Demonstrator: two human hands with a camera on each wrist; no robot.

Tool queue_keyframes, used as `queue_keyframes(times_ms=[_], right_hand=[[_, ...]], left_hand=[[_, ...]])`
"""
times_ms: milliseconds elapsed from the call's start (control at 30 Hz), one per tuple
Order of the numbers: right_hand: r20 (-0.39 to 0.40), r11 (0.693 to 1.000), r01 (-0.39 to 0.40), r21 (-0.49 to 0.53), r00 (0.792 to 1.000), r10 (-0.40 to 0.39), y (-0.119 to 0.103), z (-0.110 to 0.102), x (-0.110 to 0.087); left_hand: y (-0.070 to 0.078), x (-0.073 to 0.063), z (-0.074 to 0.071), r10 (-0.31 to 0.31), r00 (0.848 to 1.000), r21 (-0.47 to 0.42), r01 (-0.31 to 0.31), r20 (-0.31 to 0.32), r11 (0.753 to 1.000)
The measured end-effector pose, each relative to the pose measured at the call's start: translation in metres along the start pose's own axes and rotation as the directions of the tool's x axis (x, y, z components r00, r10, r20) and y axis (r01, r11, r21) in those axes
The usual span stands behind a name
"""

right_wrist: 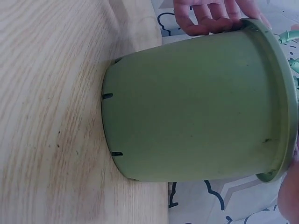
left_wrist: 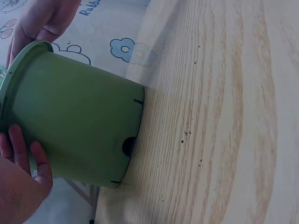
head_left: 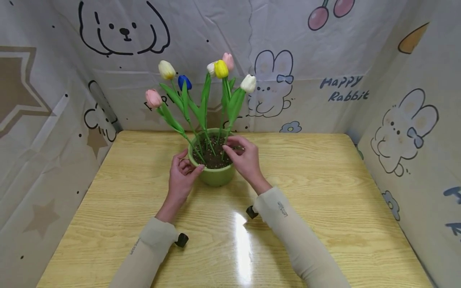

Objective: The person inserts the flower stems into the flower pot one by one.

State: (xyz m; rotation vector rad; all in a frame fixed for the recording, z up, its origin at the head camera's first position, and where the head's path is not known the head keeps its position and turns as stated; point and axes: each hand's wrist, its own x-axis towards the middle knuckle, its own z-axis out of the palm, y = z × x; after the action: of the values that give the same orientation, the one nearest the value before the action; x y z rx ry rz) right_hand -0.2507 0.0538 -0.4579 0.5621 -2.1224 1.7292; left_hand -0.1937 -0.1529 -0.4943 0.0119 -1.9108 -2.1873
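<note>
A green flower pot [head_left: 217,178] stands upright on the table, filled with dark soil [head_left: 215,163]. Several tulips rise from it: pink [head_left: 153,98], cream [head_left: 167,70], blue [head_left: 185,82], yellow [head_left: 221,69] and, at the right, white [head_left: 248,84]. My left hand [head_left: 181,178] grips the pot's left rim, thumb at the front edge and fingers curled along the outside. Over the right rim, my right hand [head_left: 247,159] pinches the white tulip's stem low down, close to the soil. The wrist views show mainly the pot's wall [right_wrist: 196,112].
The wooden table [head_left: 306,208] has crumbs of soil [left_wrist: 187,133] on it near the pot. Printed cloth [head_left: 306,104] hangs behind and on both sides. Dark wrist devices [head_left: 181,240] stick out from both sleeves.
</note>
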Motion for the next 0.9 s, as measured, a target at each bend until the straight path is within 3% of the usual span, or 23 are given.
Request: queue_keyframes(times_ms=[500,900], right_hand=[[-0.020,1.000,-0.018,0.021,1.000,0.018,-0.004,-0.010,-0.002],[-0.029,0.999,-0.003,-0.040,1.000,0.002,-0.014,-0.034,-0.007]], left_hand=[[0.003,-0.001,0.000,-0.011,1.000,0.030,0.011,0.018,0.999],[0.009,0.000,-0.013,-0.035,0.997,0.158,0.024,0.064,0.987]])
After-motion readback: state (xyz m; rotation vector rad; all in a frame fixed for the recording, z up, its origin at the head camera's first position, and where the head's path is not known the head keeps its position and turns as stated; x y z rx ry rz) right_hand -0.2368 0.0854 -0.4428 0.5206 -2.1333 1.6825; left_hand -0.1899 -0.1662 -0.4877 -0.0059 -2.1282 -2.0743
